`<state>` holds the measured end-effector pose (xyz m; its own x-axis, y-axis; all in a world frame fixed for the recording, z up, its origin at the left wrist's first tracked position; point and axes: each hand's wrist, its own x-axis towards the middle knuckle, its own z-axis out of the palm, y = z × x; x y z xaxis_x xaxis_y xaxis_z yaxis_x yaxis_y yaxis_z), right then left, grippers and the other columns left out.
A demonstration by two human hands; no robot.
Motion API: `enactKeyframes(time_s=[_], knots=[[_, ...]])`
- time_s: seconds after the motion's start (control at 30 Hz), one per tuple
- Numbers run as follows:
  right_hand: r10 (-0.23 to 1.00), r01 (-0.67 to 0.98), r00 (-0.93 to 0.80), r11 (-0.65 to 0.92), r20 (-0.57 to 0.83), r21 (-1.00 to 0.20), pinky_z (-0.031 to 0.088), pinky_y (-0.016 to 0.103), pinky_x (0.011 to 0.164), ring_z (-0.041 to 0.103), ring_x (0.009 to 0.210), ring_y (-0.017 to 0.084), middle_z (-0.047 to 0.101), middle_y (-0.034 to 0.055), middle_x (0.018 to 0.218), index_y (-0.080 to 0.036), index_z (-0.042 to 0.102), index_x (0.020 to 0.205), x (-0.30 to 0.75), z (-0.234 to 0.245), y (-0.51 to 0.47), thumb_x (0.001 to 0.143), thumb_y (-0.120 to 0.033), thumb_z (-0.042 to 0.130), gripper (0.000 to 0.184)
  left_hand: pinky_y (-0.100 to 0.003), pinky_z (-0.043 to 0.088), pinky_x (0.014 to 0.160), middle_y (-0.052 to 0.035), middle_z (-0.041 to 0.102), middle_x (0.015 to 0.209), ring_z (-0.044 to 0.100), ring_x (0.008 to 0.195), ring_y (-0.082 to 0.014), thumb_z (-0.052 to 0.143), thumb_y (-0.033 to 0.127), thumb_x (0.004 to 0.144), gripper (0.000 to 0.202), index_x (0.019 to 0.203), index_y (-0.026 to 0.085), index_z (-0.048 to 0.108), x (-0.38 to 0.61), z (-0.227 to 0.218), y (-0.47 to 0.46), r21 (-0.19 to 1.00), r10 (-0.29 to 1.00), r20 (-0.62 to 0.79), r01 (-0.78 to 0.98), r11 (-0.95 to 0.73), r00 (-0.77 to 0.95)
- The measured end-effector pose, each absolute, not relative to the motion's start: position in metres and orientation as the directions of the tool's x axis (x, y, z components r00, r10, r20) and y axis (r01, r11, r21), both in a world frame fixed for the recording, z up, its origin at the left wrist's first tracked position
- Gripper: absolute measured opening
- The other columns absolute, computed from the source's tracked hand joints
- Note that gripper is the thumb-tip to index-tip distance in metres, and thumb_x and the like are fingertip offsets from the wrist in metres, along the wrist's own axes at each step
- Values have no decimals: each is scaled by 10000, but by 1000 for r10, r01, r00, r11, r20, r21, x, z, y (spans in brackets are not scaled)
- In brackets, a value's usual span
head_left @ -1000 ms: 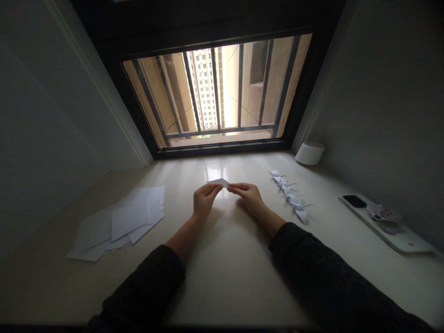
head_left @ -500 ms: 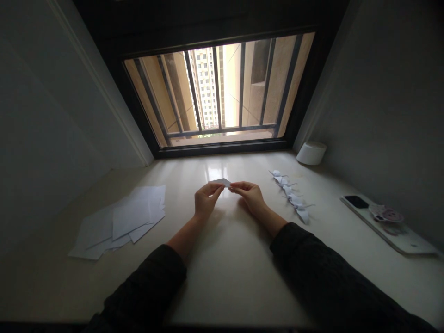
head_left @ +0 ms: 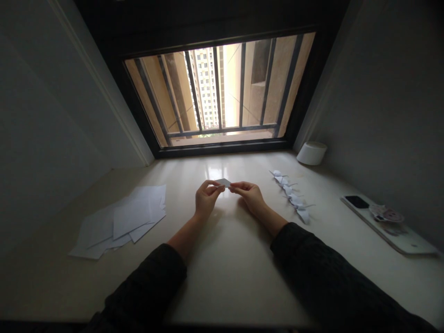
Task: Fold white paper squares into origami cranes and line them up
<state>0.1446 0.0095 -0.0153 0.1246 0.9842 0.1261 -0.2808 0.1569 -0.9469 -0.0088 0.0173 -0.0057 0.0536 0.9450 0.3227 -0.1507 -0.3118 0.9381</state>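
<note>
A small folded piece of white paper (head_left: 224,182) is held up between my two hands, over the pale sill near the window. My left hand (head_left: 206,199) pinches its left side with thumb and fingertips, partly covering it. On the other side, my right hand (head_left: 250,195) pinches the right corner. To the right of my hands runs a row of several small folded paper cranes (head_left: 290,195). A loose stack of white paper sheets (head_left: 137,212) lies to the left.
A phone in a pale case (head_left: 388,224), with a round grip on its back, lies at the right. Behind it a white cylindrical object (head_left: 311,153) stands against the wall. The dark-framed window (head_left: 222,149) with bars closes off the far side.
The fingers of my left hand have shifted slightly on the folded paper, with the index finger arching up more. My right hand has hardly moved.
</note>
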Motion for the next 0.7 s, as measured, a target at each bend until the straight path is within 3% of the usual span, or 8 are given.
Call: enactKeyframes(time_s=[0.33, 0.53, 0.7], knots=[[980, -257, 141, 175, 142, -951, 494, 335, 719, 644, 673, 179, 708, 44, 692, -179, 719, 749, 142, -15, 8, 527, -370, 812, 308, -340, 545, 680, -33, 711, 722, 691, 676, -200, 716, 320, 696, 295, 759, 189, 459, -6, -6, 18, 937, 953, 300, -198, -287, 37], [973, -269, 105, 227, 206, -936, 503, 354, 786, 670, 771, 200, 717, 39, 812, -207, 646, 1042, 139, -15, 6, 533, -399, 812, 569, -315, 533, 696, -17, 697, 690, 689, 695, -187, 710, 348, 700, 316, 815, 198, 456, -5, -6, 15, 937, 946, 322, -151, -315, 27], [975, -254, 98, 217, 199, -942, 506, 367, 777, 674, 762, 215, 716, 38, 789, -207, 632, 1057, 139, -15, 6, 516, -407, 820, 607, -299, 523, 689, -12, 685, 676, 680, 693, -174, 699, 369, 711, 309, 832, 199, 471, -5, -6, 14, 929, 930, 363, -104, -356, 54]])
